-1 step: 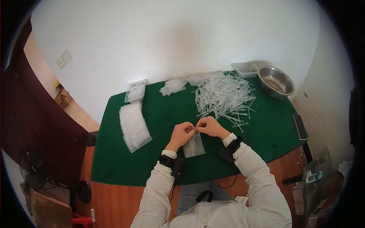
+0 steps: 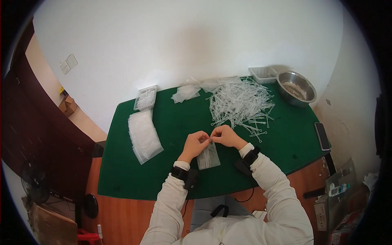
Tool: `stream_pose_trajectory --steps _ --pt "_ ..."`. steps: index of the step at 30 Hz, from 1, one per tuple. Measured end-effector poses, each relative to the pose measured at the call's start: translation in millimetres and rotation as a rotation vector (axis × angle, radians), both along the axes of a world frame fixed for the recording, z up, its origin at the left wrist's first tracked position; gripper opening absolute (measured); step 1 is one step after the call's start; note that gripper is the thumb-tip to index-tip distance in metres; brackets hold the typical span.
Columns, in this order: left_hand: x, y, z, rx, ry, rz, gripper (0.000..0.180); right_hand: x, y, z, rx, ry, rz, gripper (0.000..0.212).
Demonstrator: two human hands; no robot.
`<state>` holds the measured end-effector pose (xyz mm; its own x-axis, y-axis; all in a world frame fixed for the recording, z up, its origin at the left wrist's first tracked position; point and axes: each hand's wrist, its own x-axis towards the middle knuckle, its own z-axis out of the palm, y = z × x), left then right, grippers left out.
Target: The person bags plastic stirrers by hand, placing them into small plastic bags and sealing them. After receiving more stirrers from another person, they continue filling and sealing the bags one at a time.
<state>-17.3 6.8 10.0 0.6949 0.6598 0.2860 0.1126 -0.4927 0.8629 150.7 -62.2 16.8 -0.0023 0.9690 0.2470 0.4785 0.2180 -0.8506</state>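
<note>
A clear plastic bag [image 2: 209,159] with several thin, clear sticks inside lies near the table's front edge. At the bag's far edge my left hand [image 2: 197,143] is closed in a pinch. My right hand [image 2: 225,136] pinches the same edge, its fingertips meeting those of the left. Beyond my right hand spreads a large, loose heap of clear plastic sticks [image 2: 241,102] with small looped ends. A fanned stack of flat, clear bags [image 2: 143,136] lies to the left of my hands.
A white tray [image 2: 145,97] of filled bags stands at the back left. Loose bags [image 2: 187,93] lie along the back. At the back right are a plastic basket [image 2: 263,75] and a steel bowl [image 2: 297,88]. A phone [image 2: 321,136] rests by the right edge of the green table [image 2: 175,122].
</note>
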Motion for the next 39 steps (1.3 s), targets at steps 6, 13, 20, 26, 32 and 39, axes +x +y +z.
stream_pose_trajectory --steps 6,13,20,26,32,39 --pt "-1 2 -3 -0.046 -0.032 -0.029 0.011 1 1 0 -0.013 -0.015 0.015 0.012" --pt "-3 5 -2 -0.068 -0.002 -0.030 0.010 2 2 -1 -0.027 -0.026 0.034 0.011" --pt "-8 10 -3 -0.018 0.008 -0.008 0.010 6 4 -5 -0.021 0.003 0.028 0.011" --pt "-14 16 0 -0.051 0.027 0.011 0.011 11 3 -2 -0.031 -0.002 0.007 0.012" --pt "-19 22 -1 -0.058 0.040 -0.005 0.006 16 3 -2 -0.073 0.054 -0.006 0.013" --pt "-23 27 -1 -0.123 0.013 -0.034 0.006 24 5 -4 -0.075 0.061 -0.008 0.012"
